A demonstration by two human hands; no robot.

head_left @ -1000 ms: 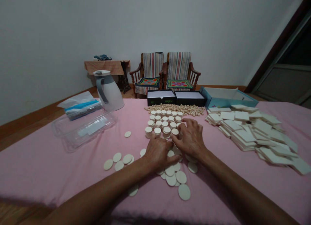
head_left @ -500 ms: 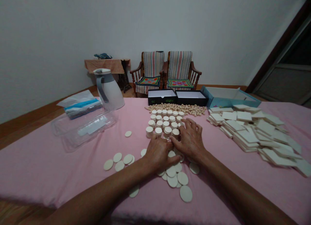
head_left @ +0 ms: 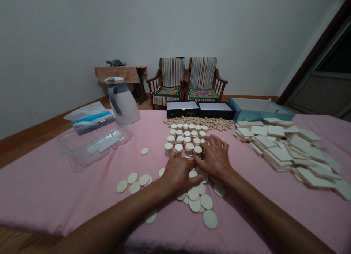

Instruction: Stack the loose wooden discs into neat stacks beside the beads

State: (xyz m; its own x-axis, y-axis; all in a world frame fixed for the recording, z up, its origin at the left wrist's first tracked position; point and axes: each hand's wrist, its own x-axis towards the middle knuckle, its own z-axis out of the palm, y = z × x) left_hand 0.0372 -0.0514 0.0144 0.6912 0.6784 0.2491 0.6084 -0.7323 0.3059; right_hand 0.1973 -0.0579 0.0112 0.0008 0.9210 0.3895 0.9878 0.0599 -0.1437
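Rows of short stacks of round pale wooden discs stand on the pink cloth. My right hand curls round the front right stack, its thumb at the near side and its fingers at the right and behind. My left hand lies low just in front of the stacks, thumb stretched out to the right and apart from the fingers. Its fingertips are partly hidden close to my right thumb. Loose discs are scattered beneath and in front of both hands, with several more discs to the left.
Wooden beads lie behind the stacks, before two black boxes. Square wooden tiles pile up at right near a blue box. At left are a jug, clear plastic trays and a blue-and-white packet.
My right thumb has shifted very slightly toward the front right stack. My left hand stays nearly in place, and the discs look almost unchanged.
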